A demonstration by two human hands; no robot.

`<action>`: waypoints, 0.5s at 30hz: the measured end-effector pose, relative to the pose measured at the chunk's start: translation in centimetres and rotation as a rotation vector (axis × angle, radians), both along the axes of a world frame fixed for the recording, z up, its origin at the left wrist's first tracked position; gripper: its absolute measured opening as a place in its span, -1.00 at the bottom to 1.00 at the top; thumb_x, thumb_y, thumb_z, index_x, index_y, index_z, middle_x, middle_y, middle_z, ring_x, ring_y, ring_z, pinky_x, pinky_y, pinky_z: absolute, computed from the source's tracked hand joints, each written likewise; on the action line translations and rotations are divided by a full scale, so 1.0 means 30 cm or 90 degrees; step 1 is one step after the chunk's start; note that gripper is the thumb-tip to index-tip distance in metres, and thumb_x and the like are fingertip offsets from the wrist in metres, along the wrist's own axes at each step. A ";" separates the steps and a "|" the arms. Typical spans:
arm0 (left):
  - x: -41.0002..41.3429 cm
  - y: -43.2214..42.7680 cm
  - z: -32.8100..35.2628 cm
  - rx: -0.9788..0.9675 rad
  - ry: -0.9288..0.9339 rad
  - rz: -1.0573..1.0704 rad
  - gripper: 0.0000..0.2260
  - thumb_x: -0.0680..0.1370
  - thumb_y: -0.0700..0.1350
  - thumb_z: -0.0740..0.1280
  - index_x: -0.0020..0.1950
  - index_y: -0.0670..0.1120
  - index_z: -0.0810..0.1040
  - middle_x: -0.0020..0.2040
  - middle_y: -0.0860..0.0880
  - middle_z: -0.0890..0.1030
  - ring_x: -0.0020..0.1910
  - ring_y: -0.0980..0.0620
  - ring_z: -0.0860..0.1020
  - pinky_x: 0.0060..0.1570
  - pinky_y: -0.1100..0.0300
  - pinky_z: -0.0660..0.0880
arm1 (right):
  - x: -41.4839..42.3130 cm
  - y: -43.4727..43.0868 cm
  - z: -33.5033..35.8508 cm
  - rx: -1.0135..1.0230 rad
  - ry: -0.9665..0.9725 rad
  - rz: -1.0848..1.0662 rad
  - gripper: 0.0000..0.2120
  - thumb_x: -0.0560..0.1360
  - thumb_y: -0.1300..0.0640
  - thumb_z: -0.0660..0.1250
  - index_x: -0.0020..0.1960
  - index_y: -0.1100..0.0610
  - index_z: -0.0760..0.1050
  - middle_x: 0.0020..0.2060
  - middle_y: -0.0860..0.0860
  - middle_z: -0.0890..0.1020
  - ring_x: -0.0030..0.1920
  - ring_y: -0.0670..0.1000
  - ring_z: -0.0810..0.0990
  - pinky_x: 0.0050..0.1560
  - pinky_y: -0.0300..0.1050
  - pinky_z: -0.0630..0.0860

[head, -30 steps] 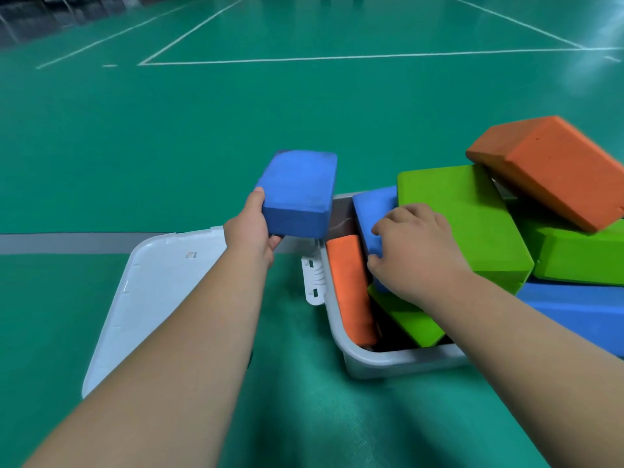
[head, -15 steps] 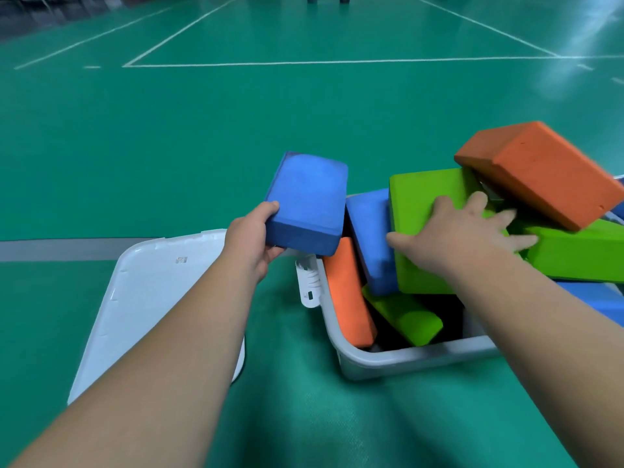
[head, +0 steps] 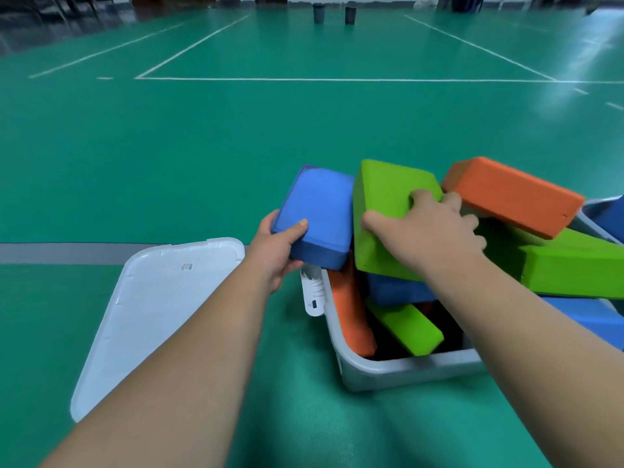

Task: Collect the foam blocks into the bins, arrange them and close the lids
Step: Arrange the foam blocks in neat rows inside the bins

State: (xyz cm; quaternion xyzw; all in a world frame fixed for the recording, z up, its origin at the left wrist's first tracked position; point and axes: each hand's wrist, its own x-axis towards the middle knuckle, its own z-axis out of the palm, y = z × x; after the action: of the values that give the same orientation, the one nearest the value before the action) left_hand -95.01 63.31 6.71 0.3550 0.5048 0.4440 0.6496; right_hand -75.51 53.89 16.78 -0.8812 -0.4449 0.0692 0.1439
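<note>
Three green blocks point(head: 385, 211), two orange blocks point(head: 513, 197), at least three blue blocks point(head: 320, 204), one bin point(head: 388, 369), one lid point(head: 152, 315).

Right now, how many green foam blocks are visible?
3 green blocks: one gripped by the right hand, one under the orange foam block, one slanted inside the grey plastic bin. Others may be hidden.

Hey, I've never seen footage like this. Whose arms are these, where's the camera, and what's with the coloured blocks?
No machine here: the camera is worn on a person's head, looking forward and down, so both bare arms are the wearer's own. The left hand grips a blue foam block at the left edge of a grey bin. The right hand grips a green foam block on the pile. The bin is heaped with more blue, green and orange blocks; an orange block lies on top. The white lid lies on the green floor, left of the bin.
</note>
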 end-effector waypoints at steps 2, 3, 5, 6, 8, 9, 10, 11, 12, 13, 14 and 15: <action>-0.002 -0.008 0.000 -0.007 0.001 -0.010 -0.53 0.58 0.01 0.46 0.45 0.20 0.41 0.28 0.11 0.62 0.20 -0.03 0.66 0.05 -0.02 0.67 | -0.066 0.035 0.037 0.062 0.020 0.035 -0.06 0.19 -0.56 0.18 0.43 -0.06 0.38 0.40 0.10 0.33 0.30 0.35 0.39 0.24 0.31 0.34; -0.004 -0.012 -0.002 -0.011 0.002 -0.017 -0.57 0.61 0.03 0.42 0.45 0.20 0.42 0.28 0.10 0.64 0.19 -0.03 0.67 0.09 -0.03 0.66 | -0.097 0.059 0.051 0.091 0.035 0.044 -0.06 0.19 -0.56 0.19 0.44 -0.07 0.38 0.39 0.09 0.34 0.31 0.34 0.39 0.24 0.31 0.33; -0.012 -0.018 -0.005 -0.024 -0.021 -0.013 -0.64 0.64 0.05 0.32 0.44 0.18 0.46 0.26 0.08 0.68 0.18 -0.04 0.68 0.20 -0.08 0.61 | -0.149 0.119 0.063 0.128 0.056 0.040 -0.05 0.19 -0.57 0.19 0.44 -0.06 0.38 0.38 0.10 0.35 0.32 0.34 0.39 0.24 0.31 0.33; -0.017 -0.021 -0.001 -0.032 -0.045 0.001 -0.67 0.65 0.08 0.29 0.42 0.13 0.50 0.23 0.06 0.69 0.18 -0.06 0.68 0.25 -0.10 0.59 | -0.171 0.156 0.060 0.132 0.070 0.034 -0.05 0.21 -0.58 0.18 0.44 -0.04 0.39 0.39 0.11 0.35 0.32 0.35 0.39 0.24 0.31 0.34; -0.025 -0.031 0.013 -0.050 -0.111 0.024 -0.67 0.67 0.18 0.22 0.33 0.07 0.56 0.21 0.02 0.70 0.18 -0.11 0.68 0.30 -0.13 0.55 | -0.199 0.219 0.035 0.100 0.107 0.040 -0.10 0.34 -0.57 0.12 0.45 0.01 0.42 0.42 0.17 0.34 0.34 0.37 0.38 0.28 0.29 0.33; -0.027 -0.037 0.019 -0.053 -0.139 0.025 -0.61 0.66 0.26 0.18 0.33 0.08 0.57 0.23 0.00 0.70 0.19 -0.13 0.68 0.32 -0.14 0.53 | -0.204 0.242 0.012 0.074 0.114 0.076 -0.16 0.43 -0.53 0.08 0.46 0.03 0.43 0.43 0.21 0.34 0.38 0.36 0.36 0.33 0.27 0.31; -0.029 -0.041 0.024 -0.048 -0.152 0.021 -0.53 0.64 0.34 0.14 0.33 0.08 0.58 0.23 -0.01 0.70 0.20 -0.13 0.68 0.33 -0.14 0.52 | -0.203 0.257 -0.012 0.057 0.098 0.134 -0.26 0.54 -0.45 0.04 0.46 0.04 0.46 0.44 0.24 0.36 0.44 0.33 0.33 0.37 0.24 0.29; -0.030 -0.046 0.028 -0.042 -0.160 0.013 -0.45 0.61 0.41 0.11 0.30 0.07 0.61 0.20 -0.03 0.71 0.20 -0.13 0.68 0.32 -0.14 0.52 | -0.196 0.264 -0.037 0.059 0.065 0.202 -0.37 0.62 -0.34 0.03 0.45 0.04 0.49 0.43 0.26 0.40 0.49 0.27 0.29 0.40 0.20 0.27; -0.032 -0.046 0.024 -0.038 -0.166 0.004 -0.39 0.58 0.47 0.09 0.27 0.05 0.63 0.17 -0.04 0.72 0.19 -0.11 0.68 0.31 -0.13 0.53 | -0.181 0.263 -0.058 0.085 0.040 0.259 -0.47 0.67 -0.23 0.04 0.41 0.04 0.53 0.42 0.27 0.44 0.52 0.22 0.27 0.43 0.17 0.27; -0.034 -0.046 0.023 -0.037 -0.162 -0.006 -0.34 0.53 0.51 0.11 0.26 0.04 0.63 0.17 -0.03 0.72 0.20 -0.09 0.68 0.31 -0.13 0.53 | -0.162 0.261 -0.073 0.126 0.048 0.293 -0.55 0.70 -0.13 0.07 0.38 0.04 0.57 0.41 0.27 0.46 0.52 0.19 0.28 0.45 0.13 0.29; -0.038 -0.042 0.023 -0.032 -0.144 -0.016 -0.30 0.48 0.55 0.14 0.31 0.06 0.61 0.20 -0.02 0.71 0.21 -0.07 0.67 0.31 -0.14 0.52 | -0.142 0.257 -0.081 0.171 0.078 0.307 -0.60 0.70 -0.06 0.10 0.35 0.05 0.60 0.40 0.27 0.47 0.51 0.18 0.32 0.45 0.07 0.31; -0.041 -0.041 0.029 -0.025 -0.116 -0.027 -0.26 0.42 0.58 0.19 0.37 0.10 0.57 0.25 0.02 0.69 0.22 -0.05 0.67 0.30 -0.16 0.53 | -0.120 0.252 -0.088 0.213 0.101 0.316 -0.64 0.69 0.00 0.15 0.31 0.08 0.62 0.37 0.27 0.50 0.47 0.17 0.38 0.43 0.00 0.33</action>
State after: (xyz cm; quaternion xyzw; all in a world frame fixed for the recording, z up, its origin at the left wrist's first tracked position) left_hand -96.23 62.08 7.57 0.3109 0.4443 0.4505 0.7092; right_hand -79.12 61.44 14.15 -0.7014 -0.6394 0.0963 0.2999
